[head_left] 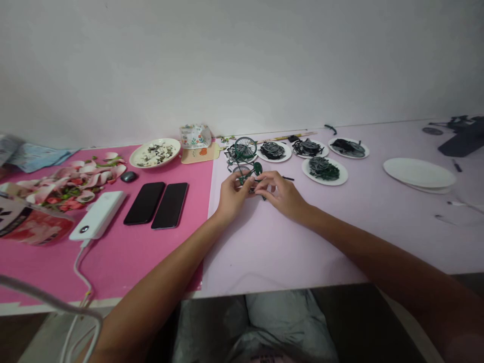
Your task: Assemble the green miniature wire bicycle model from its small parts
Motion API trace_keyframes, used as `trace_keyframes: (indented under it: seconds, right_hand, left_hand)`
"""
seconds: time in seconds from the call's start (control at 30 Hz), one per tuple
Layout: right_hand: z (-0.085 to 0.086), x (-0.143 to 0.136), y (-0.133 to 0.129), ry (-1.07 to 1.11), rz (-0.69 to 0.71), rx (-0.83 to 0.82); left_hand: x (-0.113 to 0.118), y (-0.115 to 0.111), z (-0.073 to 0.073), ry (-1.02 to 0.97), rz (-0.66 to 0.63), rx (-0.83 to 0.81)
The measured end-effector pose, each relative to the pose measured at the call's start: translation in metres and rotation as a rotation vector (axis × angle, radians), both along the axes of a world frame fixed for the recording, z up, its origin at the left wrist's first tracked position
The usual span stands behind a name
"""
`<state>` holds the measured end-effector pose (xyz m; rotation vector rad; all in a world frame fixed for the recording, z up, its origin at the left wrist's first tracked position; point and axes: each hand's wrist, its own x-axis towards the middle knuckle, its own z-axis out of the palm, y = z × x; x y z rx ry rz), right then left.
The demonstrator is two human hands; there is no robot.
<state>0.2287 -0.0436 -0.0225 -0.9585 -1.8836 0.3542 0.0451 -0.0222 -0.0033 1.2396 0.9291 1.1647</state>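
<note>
A small dark green model bicycle (245, 165) is held upright on its end above the pale table, with one spoked wheel at the top. My left hand (233, 195) pinches its lower part between thumb and fingers. Close beside it, my right hand (282, 194) has its thumb and fingers brought together at the model's lower right; the small piece between them is too tiny to make out. Just behind the hands are a plate of grey wheels (231, 153) and another plate of dark parts (274, 150).
Further plates of parts (324, 170) stand behind and to the right. Stacked white plates (419, 173) lie at the right. On the pink mat (124, 262) are two phones (170, 205), a white power bank (99, 216), a mouse (129, 176) and a bowl (155, 153).
</note>
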Motion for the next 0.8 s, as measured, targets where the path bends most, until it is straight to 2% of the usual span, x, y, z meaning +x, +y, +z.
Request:
trace_keyframes:
  seconds: [0.27,0.63,0.8]
  right_hand:
    - [0.0003,-0.0008,0.0006,0.004,0.002,0.045]
    - [0.0013,-0.0032,-0.0012,-0.039,-0.074,0.087]
    - [0.003,-0.0037,-0.0023,-0.109,-0.113,0.112]
  left_hand:
    - [0.0007,0.0015,-0.0021,-0.02,0.017,0.036]
    - [0.0006,-0.0012,-0.0007,0.002,0.039,0.069]
    - [-0.0005,0.0015,-0.0051,0.02,0.016,0.115]
